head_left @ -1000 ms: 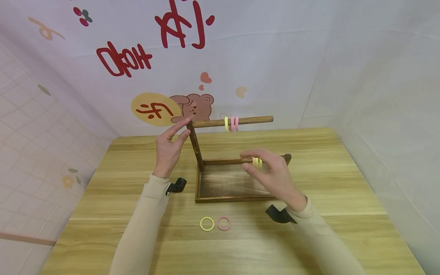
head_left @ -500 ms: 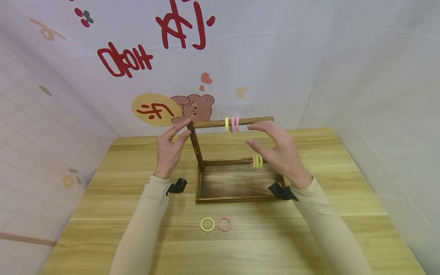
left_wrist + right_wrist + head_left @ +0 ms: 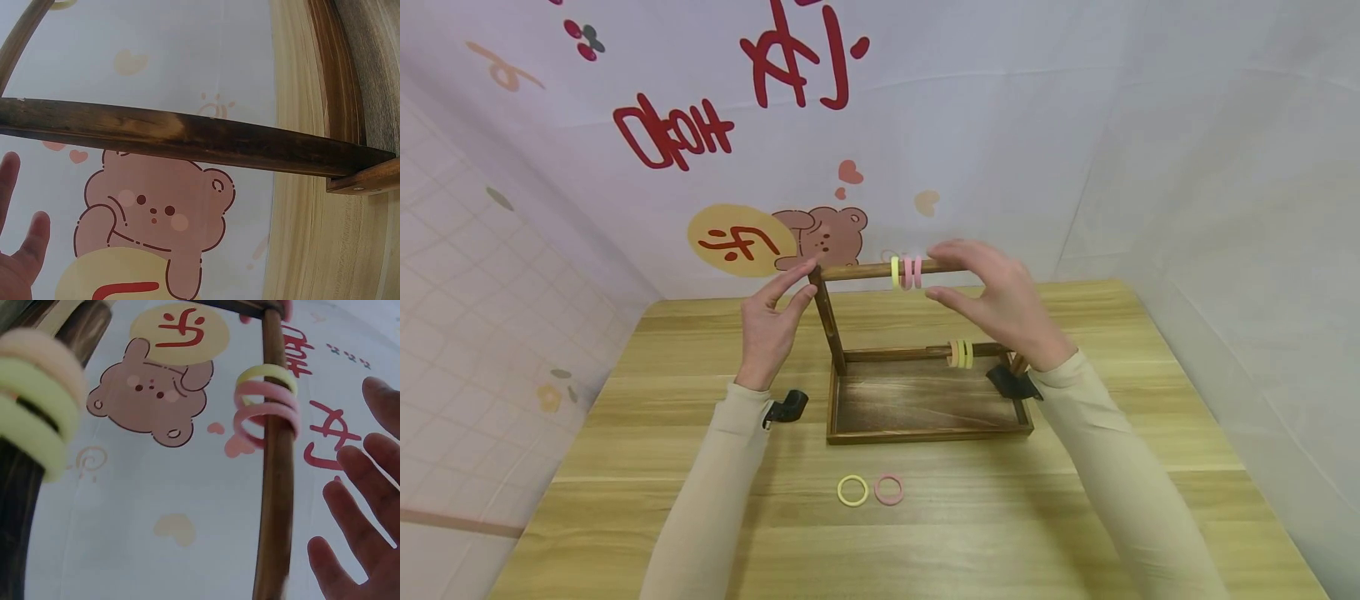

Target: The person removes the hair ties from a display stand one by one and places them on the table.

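Note:
A dark wooden rack has an upper rod (image 3: pixel 859 271) carrying one yellow ring (image 3: pixel 895 272) and two pink rings (image 3: pixel 917 272). Several yellow and peach rings (image 3: pixel 960 354) hang on its lower rod. My left hand (image 3: pixel 767 329) touches the top of the left post (image 3: pixel 829 321) with its fingertips. In the head view my right hand (image 3: pixel 1003 300) is around the upper rod's right part, thumb and fingers apart, just right of the pink rings. The right wrist view shows those fingers (image 3: pixel 359 512) spread beside the rod (image 3: pixel 278 487), holding nothing.
On the wooden table (image 3: pixel 925 550), in front of the rack's tray base (image 3: pixel 925 435), lie a yellow ring (image 3: pixel 853 491) and a pink ring (image 3: pixel 889 490). A printed white wall cloth (image 3: pixel 1000 150) stands behind the table.
My right hand has risen from the lower rod's rings to the upper rod, then shifted slightly left towards the pink rings. My left hand has stayed at the post.

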`<state>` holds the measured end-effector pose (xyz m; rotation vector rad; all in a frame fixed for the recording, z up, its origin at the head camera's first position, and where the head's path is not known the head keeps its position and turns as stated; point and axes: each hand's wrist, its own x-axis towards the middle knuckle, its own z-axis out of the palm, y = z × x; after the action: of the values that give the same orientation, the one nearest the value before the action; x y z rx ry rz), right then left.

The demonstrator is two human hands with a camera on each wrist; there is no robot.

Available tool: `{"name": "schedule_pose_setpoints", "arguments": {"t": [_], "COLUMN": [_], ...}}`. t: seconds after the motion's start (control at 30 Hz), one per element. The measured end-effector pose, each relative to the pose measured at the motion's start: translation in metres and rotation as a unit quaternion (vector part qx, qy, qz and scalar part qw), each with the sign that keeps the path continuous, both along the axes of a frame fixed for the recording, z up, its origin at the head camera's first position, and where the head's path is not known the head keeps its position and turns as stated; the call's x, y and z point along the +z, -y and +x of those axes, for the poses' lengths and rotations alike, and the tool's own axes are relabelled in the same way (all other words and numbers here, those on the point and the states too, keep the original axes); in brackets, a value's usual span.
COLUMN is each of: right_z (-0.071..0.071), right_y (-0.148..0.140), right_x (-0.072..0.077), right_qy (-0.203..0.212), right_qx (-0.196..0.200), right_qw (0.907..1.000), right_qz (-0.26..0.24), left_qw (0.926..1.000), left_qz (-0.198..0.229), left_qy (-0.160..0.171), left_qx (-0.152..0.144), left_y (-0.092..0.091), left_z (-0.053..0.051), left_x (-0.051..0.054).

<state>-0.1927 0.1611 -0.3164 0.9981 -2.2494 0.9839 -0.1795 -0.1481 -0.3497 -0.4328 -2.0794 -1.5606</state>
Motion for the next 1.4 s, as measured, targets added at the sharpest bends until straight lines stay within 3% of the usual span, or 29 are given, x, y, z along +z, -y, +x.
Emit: {"name": "schedule_pose_setpoints", "arguments": {"t": [0.2,0.53,0.77,0.83,1.23,1.4], "right_z": [-0.009,-0.023,-0.030,-0.032,-0.038,-0.040], "right_y": [0.000,0.002,0.004,0.005,0.008,0.009], "right_x": [0.001,0.002,0.004,0.004,0.002,0.001], "right_qy": [0.033,-0.003,0.004,0.000,-0.009,-0.008], "right_qx": [-0.007,-0.010,-0.021,-0.020,-0.020,-0.028], "right_qw": [0.9983,0.9940,0.9868,0.9860,0.9822,0.9797], "right_qz": [0.046,0.109,0.161,0.165,0.187,0.198], "left_qw": [1.0000,0.9999,0.9996,0.9994,0.9998,0.9998], "left_qz": [-0.002,-0.008,-0.012,-0.014,-0.012,-0.016], "left_qy": [0.001,-0.005,-0.024,-0.032,-0.014,-0.004], "left_qx": [0.004,0.007,0.004,0.003,0.011,0.011], "left_y": [0.000,0.000,0.010,0.012,0.011,0.006], "left_z": [0.000,0.000,-0.020,-0.022,-0.022,-0.014], "left_x": [0.000,-0.001,-0.025,-0.027,-0.027,-0.016]}}
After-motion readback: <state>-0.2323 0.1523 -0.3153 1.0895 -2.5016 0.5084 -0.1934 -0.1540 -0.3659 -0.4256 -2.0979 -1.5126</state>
